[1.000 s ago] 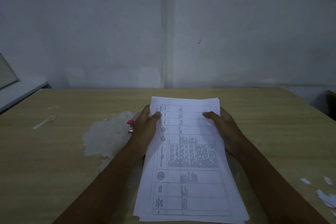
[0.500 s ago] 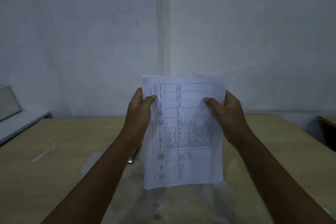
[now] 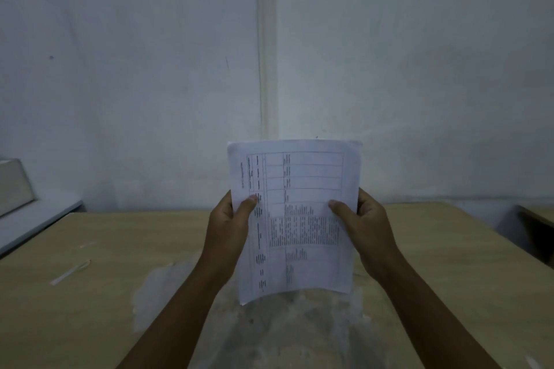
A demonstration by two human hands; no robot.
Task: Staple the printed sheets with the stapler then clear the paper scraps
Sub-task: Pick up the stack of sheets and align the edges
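1. Both grips were seen closed on the printed sheets [image 3: 295,219], which were held upright above the surface [image 3: 434,249], clear of it.
2. By the left hand [image 3: 229,228] the left edge of the sheets was pinched, the thumb laid across the printed face and the fingers hidden behind the paper.
3. By the right hand [image 3: 367,231] the right edge was held in the same way, the thumb pressed on the front near the dense block of text.
4. The sheets were held in portrait position, a ruled table with rows of small print facing the camera; the print was too blurred to be read.
5. A slight curl was shown by the lower edge of the sheets, and the bottom left corner hung lowest.
6. A pale, worn patch [image 3: 168,290] was seen on the wooden surface below and to the left of the sheets.
7. A thin white strip [image 3: 70,272] was seen lying on the surface well to the left, apart from both hands.
8. A small white paper scrap [image 3: 532,364] was visible at the lower right edge of the view.
9. A plain grey wall [image 3: 120,69] stood behind the surface, with a vertical seam running down it above the sheets.
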